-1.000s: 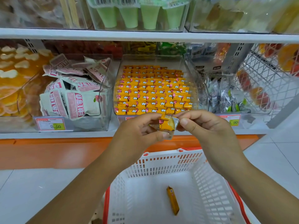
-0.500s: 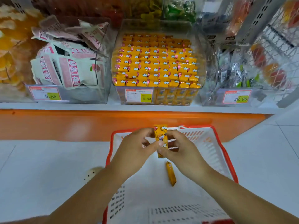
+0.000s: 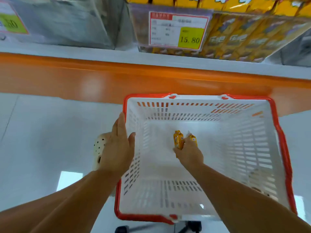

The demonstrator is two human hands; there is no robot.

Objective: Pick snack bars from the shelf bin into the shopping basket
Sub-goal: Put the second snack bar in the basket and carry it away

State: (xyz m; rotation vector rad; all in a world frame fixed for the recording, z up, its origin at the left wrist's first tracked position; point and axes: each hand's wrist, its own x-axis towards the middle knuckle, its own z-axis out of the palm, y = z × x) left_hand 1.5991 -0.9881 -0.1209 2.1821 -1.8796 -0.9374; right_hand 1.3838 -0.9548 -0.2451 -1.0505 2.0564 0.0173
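The left bin [image 3: 64, 22] on the shelf [image 3: 101, 78] is clear-walled, and its contents blur to grey. Beside it, a second clear bin [image 3: 235, 37] is packed with yellow bars in rows and carries a tag [image 3: 178, 30] reading 15.80. Below on the floor [image 3: 42, 132] stands the basket [image 3: 284, 148]. Two bars are inside it. The right hand [image 3: 189, 154] reaches low into the basket and pinches one bar [image 3: 178, 140] upright between its fingertips. The second bar [image 3: 192, 139] lies just beside those fingers. Whether the hand also touches it, I cannot tell.

Half a second ago both hands held a single bar above the basket's far rim, and one bar lay alone on the basket floor. Now the left hand [image 3: 117, 148] has let go and hangs open over the left rim, with fingers straight outside the wall and the thumb inside it. Whether it touches the rim is unclear. The right hand has carried the bar down next to the lying one. The view has also tipped downward, so only the bins' lower fronts show.

A cream shoe [image 3: 101, 145] with round holes peeks out left of the left hand. The basket is white plastic with slotted walls and a red rim. The bars wear glossy yellow-orange wrappers. The shelf has a white ledge above a shiny orange band, and the floor is pale tile.
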